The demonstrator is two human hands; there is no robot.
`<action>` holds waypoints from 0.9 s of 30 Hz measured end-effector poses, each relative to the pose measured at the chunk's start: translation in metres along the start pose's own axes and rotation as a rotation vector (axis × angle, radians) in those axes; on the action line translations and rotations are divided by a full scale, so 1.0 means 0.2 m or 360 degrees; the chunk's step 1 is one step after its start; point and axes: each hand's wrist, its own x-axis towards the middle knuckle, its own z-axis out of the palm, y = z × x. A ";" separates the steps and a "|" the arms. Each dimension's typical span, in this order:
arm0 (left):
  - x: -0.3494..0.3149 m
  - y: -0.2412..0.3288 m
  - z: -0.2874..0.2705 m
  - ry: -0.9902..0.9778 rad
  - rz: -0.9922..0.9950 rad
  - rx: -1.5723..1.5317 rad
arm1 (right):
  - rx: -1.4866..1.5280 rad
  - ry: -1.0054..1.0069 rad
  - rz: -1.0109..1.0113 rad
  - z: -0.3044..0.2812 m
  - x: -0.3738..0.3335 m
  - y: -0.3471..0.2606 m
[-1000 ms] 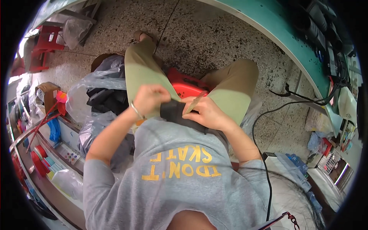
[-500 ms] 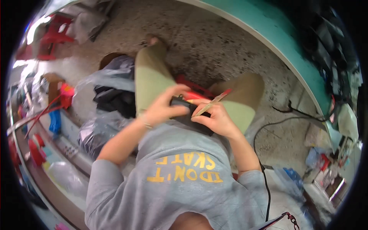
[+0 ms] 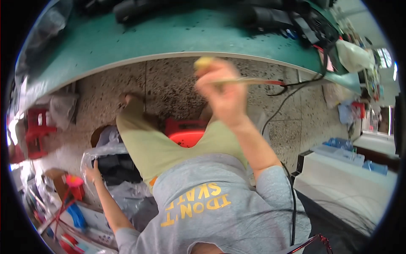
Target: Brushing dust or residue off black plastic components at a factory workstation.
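Observation:
My right hand [image 3: 226, 95] is raised near the bench edge, its fingers closed and slightly blurred. It grips a thin, pale stick-like tool [image 3: 258, 81] with a red end pointing right. A small yellow piece [image 3: 204, 64] shows at the fingertips; its kind is too blurred to tell. To the left, my left hand [image 3: 92, 170] reaches to the side of a clear plastic bag [image 3: 105, 151]. Black pieces [image 3: 116, 168] lie in the bag right beside the hand. Plastic and the pieces partly hide the fingers, so I cannot see what they grip.
A green-topped bench [image 3: 169, 40] with black parts [image 3: 270, 19] on it runs across ahead. I sit on a red stool [image 3: 186, 136]. A black cable [image 3: 277, 112] crosses the speckled floor on the right. Red stools [image 3: 38, 131] stand far left; a white-topped surface [image 3: 338, 182] is at the right.
My hands have parted from the dark piece they worked over at my lap. The left hand went left to the bag; the right rose toward the bench with the tool. My view has turned.

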 end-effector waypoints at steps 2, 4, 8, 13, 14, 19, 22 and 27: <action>-0.14 0.07 -0.15 0.0414 0.0202 0.0155 | -0.0405 0.0532 -0.0024 -0.27 0.11 0.09; -0.31 0.16 -0.35 0.0467 0.0420 -0.0060 | -0.0589 0.0855 0.0098 -0.59 0.25 0.16; -0.51 0.32 -0.41 0.0229 0.0607 -0.0601 | 0.0146 0.0595 0.0926 -0.93 0.52 0.37; -0.72 0.74 -0.54 -0.0529 0.0656 -0.1713 | 0.0487 0.0774 0.0722 -0.74 0.45 0.21; -0.77 0.83 -0.58 -0.0882 0.0608 -0.1817 | 0.0573 0.0838 0.0557 -0.62 0.37 0.11; -1.03 1.43 -1.00 -0.1979 0.1126 -0.2964 | 0.1115 0.0589 0.0749 -0.02 -0.19 -0.24; -0.95 1.53 -0.94 -0.2304 0.0541 -0.3610 | 0.1078 -0.0207 0.1092 0.09 -0.39 -0.25; -0.89 1.36 -0.79 -0.2226 -0.0043 -0.3436 | 0.0550 -0.0105 0.1052 -0.02 -0.42 -0.03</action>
